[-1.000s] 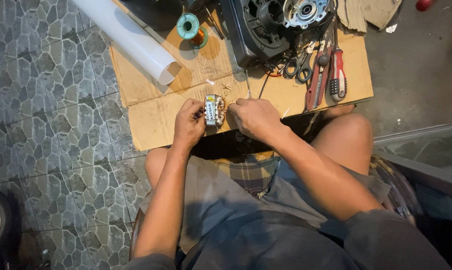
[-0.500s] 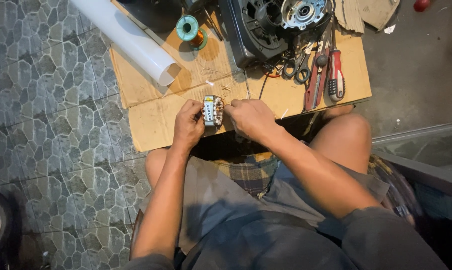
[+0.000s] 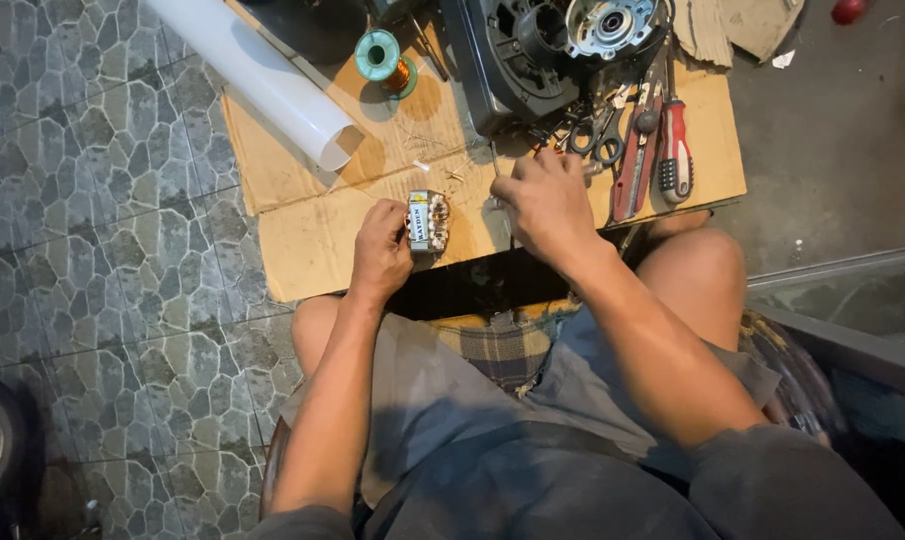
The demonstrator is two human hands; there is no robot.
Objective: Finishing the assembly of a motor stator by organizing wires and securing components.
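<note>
Left hand (image 3: 381, 252) grips the small wound coil block (image 3: 428, 221) while my right hand (image 3: 545, 197), beside that block, pinches something unidentifiable; winding looks unfinished.

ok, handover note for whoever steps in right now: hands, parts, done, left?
Left hand: holds the small wound coil block over the cardboard sheet.
Right hand: apart from the block, fingers curled shut, near the scissors; what they pinch cannot be made out.
Nearby: green wire spool, red-handled tools, motor housing.
Done or left: cannot tell.
</note>
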